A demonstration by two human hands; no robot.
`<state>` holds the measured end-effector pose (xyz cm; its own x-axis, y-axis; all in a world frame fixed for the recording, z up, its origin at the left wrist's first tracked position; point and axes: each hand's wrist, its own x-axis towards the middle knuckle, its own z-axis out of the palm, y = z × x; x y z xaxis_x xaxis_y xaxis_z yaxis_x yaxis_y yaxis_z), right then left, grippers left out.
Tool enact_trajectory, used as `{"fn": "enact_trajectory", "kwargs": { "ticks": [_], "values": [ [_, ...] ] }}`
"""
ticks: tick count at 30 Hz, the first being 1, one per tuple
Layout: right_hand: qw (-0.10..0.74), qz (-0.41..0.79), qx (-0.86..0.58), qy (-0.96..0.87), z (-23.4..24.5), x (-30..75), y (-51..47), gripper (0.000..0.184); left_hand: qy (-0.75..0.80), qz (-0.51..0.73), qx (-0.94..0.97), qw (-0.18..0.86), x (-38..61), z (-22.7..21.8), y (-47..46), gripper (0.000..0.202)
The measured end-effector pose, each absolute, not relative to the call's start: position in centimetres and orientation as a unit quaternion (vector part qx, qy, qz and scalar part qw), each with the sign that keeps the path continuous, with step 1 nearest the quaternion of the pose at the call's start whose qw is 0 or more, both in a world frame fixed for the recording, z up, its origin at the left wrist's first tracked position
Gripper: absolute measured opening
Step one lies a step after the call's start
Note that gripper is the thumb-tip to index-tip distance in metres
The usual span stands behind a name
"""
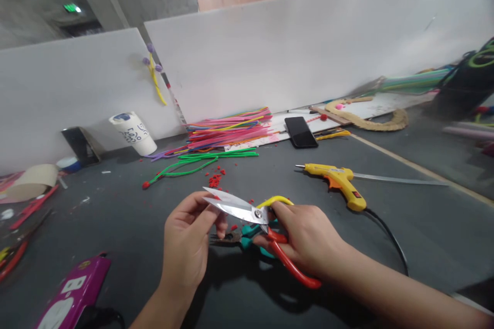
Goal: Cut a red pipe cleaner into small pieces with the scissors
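Note:
My right hand (309, 239) grips a pair of scissors (247, 209) with yellow and red handles, blades parted and pointing left. My left hand (185, 247) is closed in a pinch at the blades, fingertips holding something small and red that I cannot make out. Under the scissors lie teal-handled pliers (239, 237) on the dark table. Small red scraps (215, 180) are scattered just beyond the blades.
A yellow glue gun (339, 181) with a black cord lies to the right. Green pipe cleaners (193, 162) and a pink bundle (231, 131) sit further back, beside a black phone (301, 132) and a tipped white cup (135, 133). A purple power strip (73, 293) lies near left.

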<state>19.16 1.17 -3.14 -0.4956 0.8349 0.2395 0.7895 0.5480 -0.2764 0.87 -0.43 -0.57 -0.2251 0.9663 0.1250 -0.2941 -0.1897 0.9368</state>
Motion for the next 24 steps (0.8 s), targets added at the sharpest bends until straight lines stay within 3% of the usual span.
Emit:
{"fn": "enact_trajectory", "kwargs": {
  "ticks": [24],
  "values": [
    [0.172, 0.034, -0.471, -0.865, -3.2, 19.05, 1.18, 0.039, 0.435, 0.659, 0.393, 0.471, 0.76, -0.35, -0.41, 0.001]
  ]
}}
